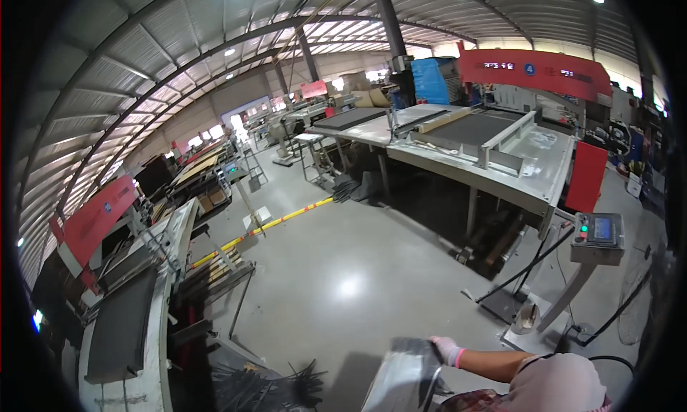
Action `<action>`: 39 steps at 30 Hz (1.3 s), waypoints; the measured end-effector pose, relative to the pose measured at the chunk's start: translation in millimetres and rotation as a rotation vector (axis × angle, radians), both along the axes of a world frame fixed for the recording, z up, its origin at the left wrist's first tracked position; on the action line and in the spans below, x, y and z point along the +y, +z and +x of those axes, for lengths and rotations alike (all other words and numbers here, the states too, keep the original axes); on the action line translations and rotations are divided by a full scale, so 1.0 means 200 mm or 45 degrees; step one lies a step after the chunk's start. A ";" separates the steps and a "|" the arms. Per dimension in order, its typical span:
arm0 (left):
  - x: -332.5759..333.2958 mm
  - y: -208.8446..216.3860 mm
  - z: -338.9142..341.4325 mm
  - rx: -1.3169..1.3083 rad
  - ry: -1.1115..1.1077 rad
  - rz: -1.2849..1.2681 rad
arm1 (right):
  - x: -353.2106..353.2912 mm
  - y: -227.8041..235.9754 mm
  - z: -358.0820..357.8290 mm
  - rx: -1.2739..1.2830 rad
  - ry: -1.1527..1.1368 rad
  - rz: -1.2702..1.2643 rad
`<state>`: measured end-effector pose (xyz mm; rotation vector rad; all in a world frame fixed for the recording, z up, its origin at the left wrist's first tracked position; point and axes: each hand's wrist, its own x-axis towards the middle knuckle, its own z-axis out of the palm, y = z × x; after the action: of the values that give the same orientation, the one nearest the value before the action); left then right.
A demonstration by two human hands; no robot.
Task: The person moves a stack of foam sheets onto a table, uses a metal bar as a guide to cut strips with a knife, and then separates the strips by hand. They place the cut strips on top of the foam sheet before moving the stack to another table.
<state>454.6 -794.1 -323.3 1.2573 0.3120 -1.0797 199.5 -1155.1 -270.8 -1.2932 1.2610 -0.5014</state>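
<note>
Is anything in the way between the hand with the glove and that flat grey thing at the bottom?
Nothing that I can see. The gloved hand is right at the edge of the flat grey thing, with nothing visible between them.

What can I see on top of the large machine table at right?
A flat dark layer lies on the machine table, with a pale bar along its right side. What the layer covers cannot be seen.

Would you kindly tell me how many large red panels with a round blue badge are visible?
2: one red panel at the upper right, another red panel at the left. Farther red shapes are too small to tell; more may be hidden.
</note>
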 end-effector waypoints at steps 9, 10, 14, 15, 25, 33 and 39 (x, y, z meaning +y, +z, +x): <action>-0.50 0.00 0.34 -0.117 -0.207 0.119 | 0.79 0.22 1.25 -0.402 1.355 0.620; -0.56 -0.01 0.36 -0.120 -0.216 0.135 | 0.79 0.26 1.28 -0.424 1.431 0.679; -0.89 -0.10 0.50 -0.124 -0.280 0.223 | 0.46 0.16 1.35 -0.425 1.544 0.767; -0.98 -0.12 0.56 -0.133 -0.287 0.248 | 0.37 0.12 1.38 -0.410 1.562 0.784; -1.83 -0.03 0.85 -0.092 -0.288 0.483 | -1.64 -0.25 1.68 0.346 1.834 0.160; -2.53 -0.26 1.27 0.069 -0.429 0.625 | -3.30 -0.13 1.96 0.576 0.779 -0.104; -3.48 -0.31 2.13 -0.038 -0.619 0.667 | -3.71 -0.48 1.36 1.074 0.815 -0.054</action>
<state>880.1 -1489.2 -384.9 1.8789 0.2822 -1.4441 470.8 -1898.0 -366.7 -1.9296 1.3789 0.5380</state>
